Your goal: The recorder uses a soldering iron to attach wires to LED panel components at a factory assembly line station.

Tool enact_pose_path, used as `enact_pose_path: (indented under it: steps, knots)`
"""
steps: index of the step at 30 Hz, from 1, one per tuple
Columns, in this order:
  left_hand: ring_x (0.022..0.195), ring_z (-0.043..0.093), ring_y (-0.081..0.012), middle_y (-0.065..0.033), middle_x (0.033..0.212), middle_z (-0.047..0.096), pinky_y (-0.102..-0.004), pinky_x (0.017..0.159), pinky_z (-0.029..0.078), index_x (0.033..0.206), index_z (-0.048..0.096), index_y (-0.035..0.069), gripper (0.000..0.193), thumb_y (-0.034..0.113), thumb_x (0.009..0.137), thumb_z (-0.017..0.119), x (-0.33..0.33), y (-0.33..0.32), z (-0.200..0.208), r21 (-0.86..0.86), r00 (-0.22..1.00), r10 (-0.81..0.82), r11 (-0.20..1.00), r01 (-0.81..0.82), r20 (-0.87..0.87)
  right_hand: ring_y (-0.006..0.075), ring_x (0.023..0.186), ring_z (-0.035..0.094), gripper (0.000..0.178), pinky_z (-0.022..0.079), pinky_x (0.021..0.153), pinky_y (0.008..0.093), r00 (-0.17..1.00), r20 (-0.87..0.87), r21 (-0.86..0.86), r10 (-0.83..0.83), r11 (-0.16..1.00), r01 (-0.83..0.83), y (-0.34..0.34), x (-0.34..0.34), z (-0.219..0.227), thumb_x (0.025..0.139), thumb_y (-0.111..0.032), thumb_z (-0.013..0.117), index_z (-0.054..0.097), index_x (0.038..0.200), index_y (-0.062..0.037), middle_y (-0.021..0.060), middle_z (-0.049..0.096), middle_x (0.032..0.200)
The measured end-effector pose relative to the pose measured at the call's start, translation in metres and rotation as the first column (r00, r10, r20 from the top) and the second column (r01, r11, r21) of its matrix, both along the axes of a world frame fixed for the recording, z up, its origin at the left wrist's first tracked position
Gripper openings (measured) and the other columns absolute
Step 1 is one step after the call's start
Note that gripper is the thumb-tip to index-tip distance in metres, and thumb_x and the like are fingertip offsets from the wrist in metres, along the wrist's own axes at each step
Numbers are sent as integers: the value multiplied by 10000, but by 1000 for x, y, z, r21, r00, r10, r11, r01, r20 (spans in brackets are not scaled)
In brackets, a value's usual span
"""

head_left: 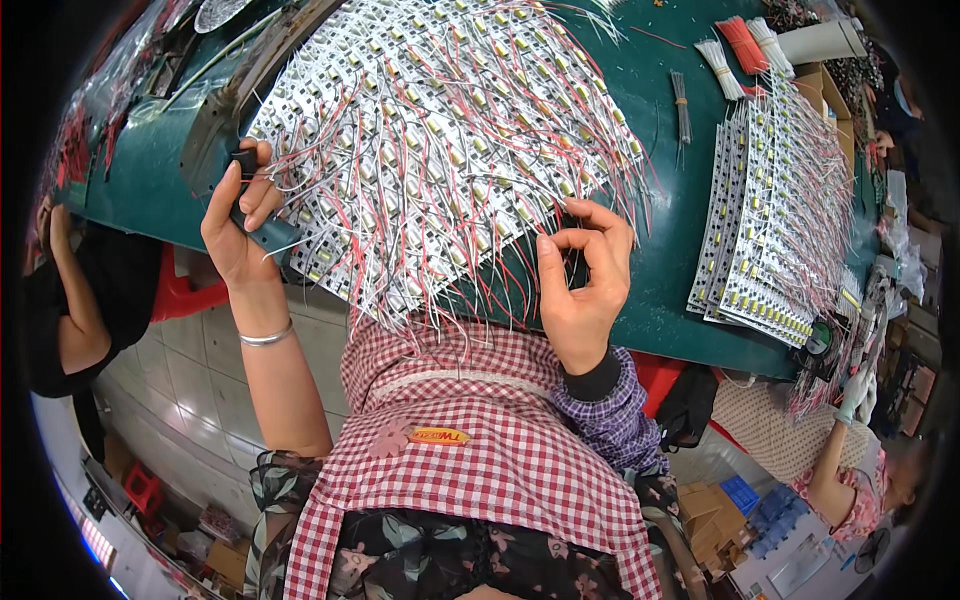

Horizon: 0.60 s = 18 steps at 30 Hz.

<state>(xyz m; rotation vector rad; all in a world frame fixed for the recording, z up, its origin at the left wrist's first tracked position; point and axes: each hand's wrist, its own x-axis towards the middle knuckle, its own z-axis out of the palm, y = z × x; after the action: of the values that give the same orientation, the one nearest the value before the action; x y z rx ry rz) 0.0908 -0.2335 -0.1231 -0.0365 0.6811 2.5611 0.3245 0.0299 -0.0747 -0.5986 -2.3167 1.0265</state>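
Before me lies a broad sheet of white circuit boards (440,130) with small yellow-green parts and many thin red, white and grey wires. Raised at its left edge, my left hand (245,225) has its fingers curled round a tool with a teal-grey handle (270,236) and a black end; its exact kind is unclear. At the sheet's near right edge, my right hand (585,285) is closed, thumb and bent fingers drawn together beside the loose wire ends. Whatever those fingertips hold is too small to make out.
Another stack of wired boards (770,220) stands right on the green table (655,270). Behind it lie bundles of white and red wires (742,45). A metal bracket (215,125) rises at the left. Co-workers sit on both sides; a gloved hand (857,395) shows at right.
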Motion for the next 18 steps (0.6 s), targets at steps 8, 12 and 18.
enact_pose_path:
  steps: [8,12,18]
  knots:
    - [627,439,-69,-262,1162,603,-183,498,405,1253,484,-131,287,22,1018,541,1,3,3,16,1000,-14,1000,14,-11,316,1129,590,101,496,937,405,999,-39,-38,-21,999,20,0,4,-3,823,48,731,645,859,11,174,633,1193]
    - [619,440,-68,-270,1149,612,-179,493,404,1260,462,-125,295,13,1011,538,2,5,4,10,1000,-15,1000,16,-16,365,1269,481,184,399,1081,486,990,-88,180,-114,975,128,-5,10,1,823,-25,731,669,996,-38,180,525,1365]
    - [623,441,-67,-273,1157,605,-181,506,412,1258,458,-116,301,19,1005,552,2,4,3,-4,999,-19,1000,19,-38,381,1347,358,452,282,1137,535,987,28,464,157,873,-152,-34,13,17,764,-271,839,722,1193,-189,154,458,1446]
